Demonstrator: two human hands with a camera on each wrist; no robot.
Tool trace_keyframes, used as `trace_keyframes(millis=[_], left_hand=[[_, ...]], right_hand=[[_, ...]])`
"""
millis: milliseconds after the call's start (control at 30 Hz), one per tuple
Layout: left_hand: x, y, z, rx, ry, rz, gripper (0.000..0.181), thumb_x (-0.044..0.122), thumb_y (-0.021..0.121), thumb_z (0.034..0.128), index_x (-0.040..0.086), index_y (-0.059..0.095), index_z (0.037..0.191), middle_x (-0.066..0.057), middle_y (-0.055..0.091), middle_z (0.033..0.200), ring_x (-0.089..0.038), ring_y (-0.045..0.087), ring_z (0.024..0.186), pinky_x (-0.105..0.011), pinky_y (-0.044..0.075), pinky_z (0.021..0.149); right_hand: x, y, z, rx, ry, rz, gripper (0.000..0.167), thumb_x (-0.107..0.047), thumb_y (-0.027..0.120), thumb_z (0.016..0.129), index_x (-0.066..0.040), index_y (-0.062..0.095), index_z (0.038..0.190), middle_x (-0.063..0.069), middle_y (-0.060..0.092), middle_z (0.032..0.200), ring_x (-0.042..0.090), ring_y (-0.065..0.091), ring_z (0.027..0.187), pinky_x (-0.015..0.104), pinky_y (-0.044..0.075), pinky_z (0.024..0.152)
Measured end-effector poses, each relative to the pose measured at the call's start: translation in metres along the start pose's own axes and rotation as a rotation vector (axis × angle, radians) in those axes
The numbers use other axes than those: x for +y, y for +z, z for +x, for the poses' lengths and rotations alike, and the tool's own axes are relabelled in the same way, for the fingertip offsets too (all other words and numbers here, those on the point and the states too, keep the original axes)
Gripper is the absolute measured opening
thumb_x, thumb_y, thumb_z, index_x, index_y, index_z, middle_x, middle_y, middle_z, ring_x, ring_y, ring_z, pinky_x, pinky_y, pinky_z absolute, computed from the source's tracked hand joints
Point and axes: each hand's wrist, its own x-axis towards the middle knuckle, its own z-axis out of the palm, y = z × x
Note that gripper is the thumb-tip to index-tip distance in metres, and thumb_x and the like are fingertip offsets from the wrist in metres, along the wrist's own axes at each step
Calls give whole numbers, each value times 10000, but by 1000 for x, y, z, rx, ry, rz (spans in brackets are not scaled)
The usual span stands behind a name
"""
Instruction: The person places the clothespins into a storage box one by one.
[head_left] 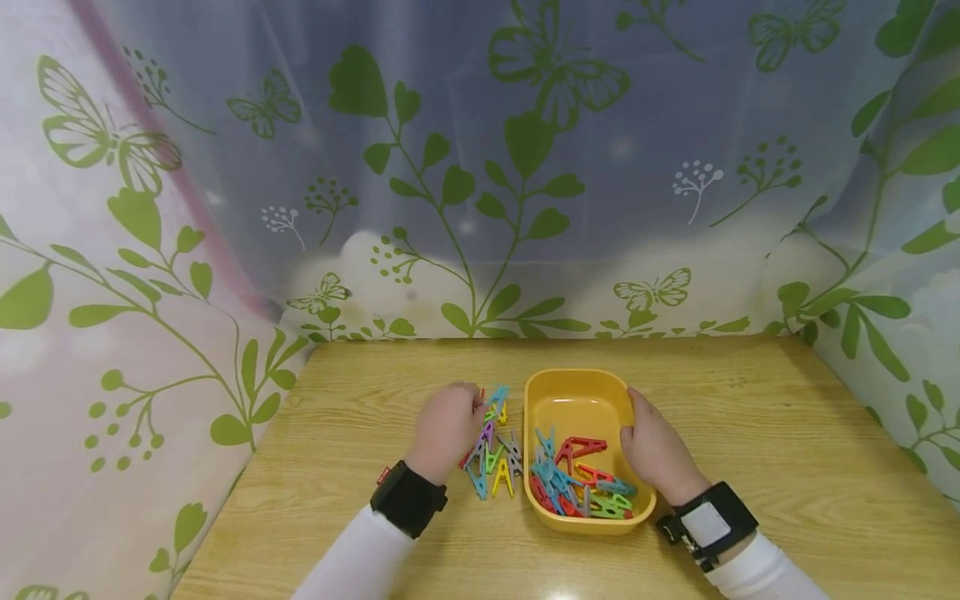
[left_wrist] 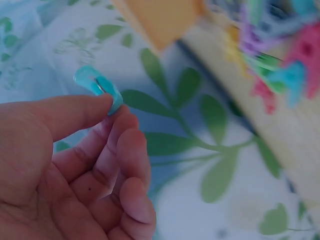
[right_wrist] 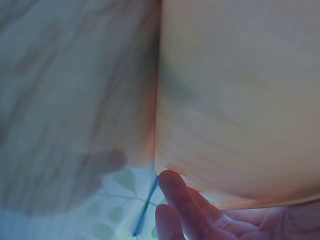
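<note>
Just left of the yellow tub [head_left: 573, 406], near its far end, a person's left hand [head_left: 447, 429] pinches a blue clip [left_wrist: 86, 79] between thumb and fingertips, a grip I can read clearly in my left wrist view. On the tub's opposite side, the right hand [head_left: 658, 446] grips the right wall; my right wrist view shows fingers at the tub but leaves me unable to tell how each one lies. Beside the tub's left wall, next to the left hand, I see a heap of loose clips [head_left: 489, 435] in purple, yellow, green, blue and grey. More clips [head_left: 553, 479], many of them blue and red, lie in the tub's near half. Under the tub is a wooden table [head_left: 750, 433]; beyond it hangs a leaf-and-butterfly cloth [head_left: 465, 275].
</note>
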Motion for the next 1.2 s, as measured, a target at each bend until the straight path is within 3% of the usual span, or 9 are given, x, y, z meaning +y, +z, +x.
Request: trace_keyframes(millis=[333, 500, 800, 1200], left_hand=[[50, -1, -17, -63, 190, 50, 178, 193, 743, 960, 136, 665, 809, 41, 602, 760, -60, 489, 624, -202, 402, 548], [65, 5, -25, -73, 283, 114, 202, 216, 766, 941, 155, 658, 783, 61, 579, 733, -41, 499, 613, -182, 382, 537], [71, 20, -33, -115, 376, 154, 182, 233, 755, 953, 184, 689, 791, 74, 561, 709, -15, 466, 585, -153, 328, 535], [68, 28, -32, -172, 371, 176, 169, 232, 776, 935, 181, 710, 788, 84, 597, 718, -15, 523, 607, -159, 367, 526]], right_hand=[[0, 0, 1, -9, 16, 0, 599, -76, 427, 1037, 141, 219, 1555, 377, 359, 1554, 499, 489, 1364, 611, 407, 1098], [1, 1, 1, -5, 11, 3, 599, -76, 426, 1035, 143, 222, 1554, 380, 359, 1552, 501, 483, 1369, 612, 406, 1098], [3, 3, 2, 6, 0, -2, 597, -79, 421, 1032, 148, 229, 1550, 380, 359, 1553, 510, 451, 1394, 616, 390, 1111], [4, 3, 2, 12, -14, 0, 602, -93, 442, 1039, 155, 232, 1546, 387, 379, 1537, 511, 482, 1366, 617, 416, 1092]])
